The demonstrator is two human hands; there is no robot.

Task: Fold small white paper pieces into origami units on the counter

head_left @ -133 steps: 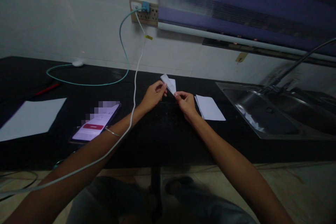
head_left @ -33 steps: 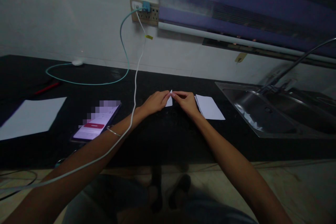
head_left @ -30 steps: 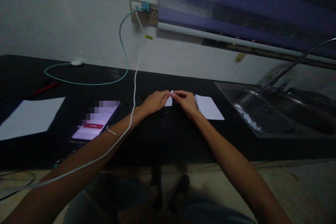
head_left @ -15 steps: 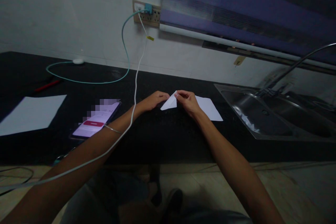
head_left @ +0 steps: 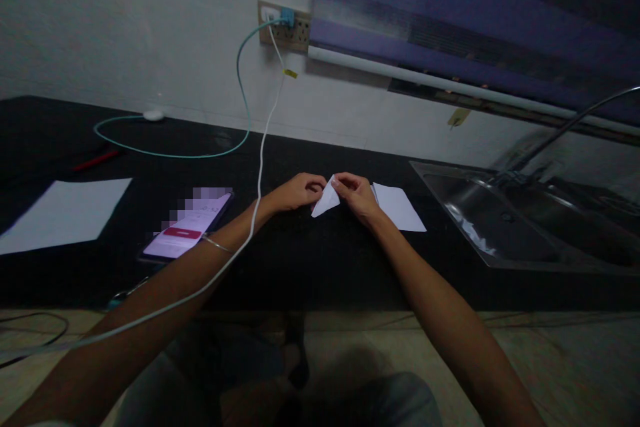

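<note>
A small white folded paper (head_left: pixel 327 200), with a slanted edge and a pointed lower corner, is held just above the black countertop (head_left: pixel 310 260). My right hand (head_left: pixel 356 195) pinches its upper right part between thumb and fingers. At the paper's left edge, my left hand (head_left: pixel 299 192) has its fingers curled in against it; the fingertips are partly hidden behind the paper. Close to the right wrist lies a white sheet stack (head_left: pixel 400 208), partly covered by that hand.
To the left lie a lit phone (head_left: pixel 187 230) and a larger white sheet (head_left: pixel 67 213). A white cable (head_left: pixel 259 173) hangs from the wall socket (head_left: pixel 300 33) across my left forearm. A teal cable (head_left: pixel 175 156) loops behind. At right is a metal sink (head_left: pixel 480 213).
The folded paper has turned and tilted, its lower corner swinging down and slightly right. My left fingers have curled in closer to its edge. My right hand keeps its pinch.
</note>
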